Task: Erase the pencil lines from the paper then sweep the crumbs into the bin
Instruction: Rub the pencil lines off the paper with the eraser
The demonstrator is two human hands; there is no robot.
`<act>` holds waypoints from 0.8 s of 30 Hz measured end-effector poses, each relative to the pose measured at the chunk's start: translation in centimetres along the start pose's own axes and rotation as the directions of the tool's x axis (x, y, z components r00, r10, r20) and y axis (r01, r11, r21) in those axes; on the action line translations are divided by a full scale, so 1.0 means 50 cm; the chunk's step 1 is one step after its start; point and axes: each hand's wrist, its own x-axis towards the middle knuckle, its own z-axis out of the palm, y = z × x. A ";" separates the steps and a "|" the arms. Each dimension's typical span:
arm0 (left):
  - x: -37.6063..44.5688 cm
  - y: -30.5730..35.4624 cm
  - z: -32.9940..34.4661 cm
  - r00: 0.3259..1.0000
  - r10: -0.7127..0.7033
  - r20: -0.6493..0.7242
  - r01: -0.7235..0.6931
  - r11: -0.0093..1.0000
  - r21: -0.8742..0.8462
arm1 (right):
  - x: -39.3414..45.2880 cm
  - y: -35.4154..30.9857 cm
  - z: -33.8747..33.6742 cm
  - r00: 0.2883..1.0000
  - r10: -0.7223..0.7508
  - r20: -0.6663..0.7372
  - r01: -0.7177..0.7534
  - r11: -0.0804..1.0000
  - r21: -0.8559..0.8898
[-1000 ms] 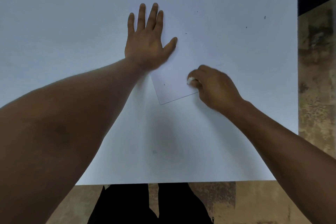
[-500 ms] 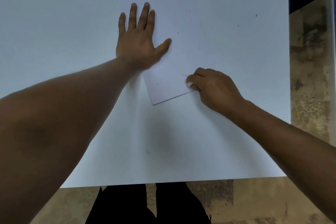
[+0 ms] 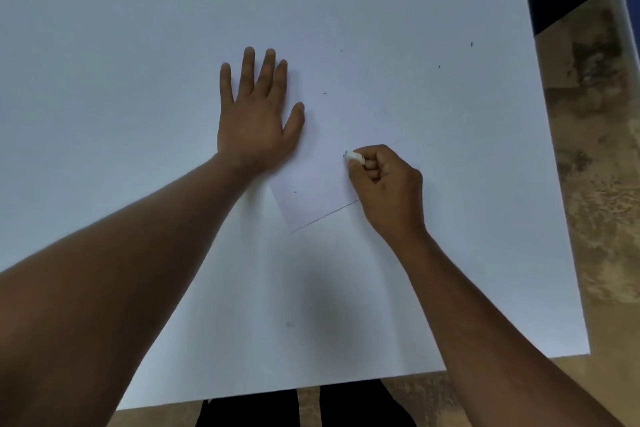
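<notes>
— Where's your grip?

— Your right hand pinches the eraser, its tip on the paper; your left hand lies flat, fingers straight, pinning the paper's far corner to the white counter.

— Which step?

— Erasing, I'd judge. Dark crumbs lie scattered; no bin is in view. Next, rub with short strokes and keep pressing down.

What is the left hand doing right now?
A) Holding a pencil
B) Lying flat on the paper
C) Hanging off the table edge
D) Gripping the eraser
B: the left hand lies flat with straight fingers on the paper, while the right hand pinches the eraser.
</notes>
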 end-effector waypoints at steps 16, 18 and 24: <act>-0.038 0.079 0.042 0.995 -0.085 0.059 0.083 0.996 0.035 | 0.025 -0.018 0.067 0.958 -0.273 0.087 0.283 0.848 -0.448; -0.039 0.078 0.040 0.995 -0.082 0.058 0.081 0.996 0.032 | 0.030 -0.009 0.060 0.945 -0.314 0.089 0.314 0.800 -0.511; -0.040 0.078 0.042 0.995 -0.077 0.065 0.076 0.997 0.023 | 0.093 0.063 -0.049 0.957 -0.281 -0.074 0.153 0.704 -0.694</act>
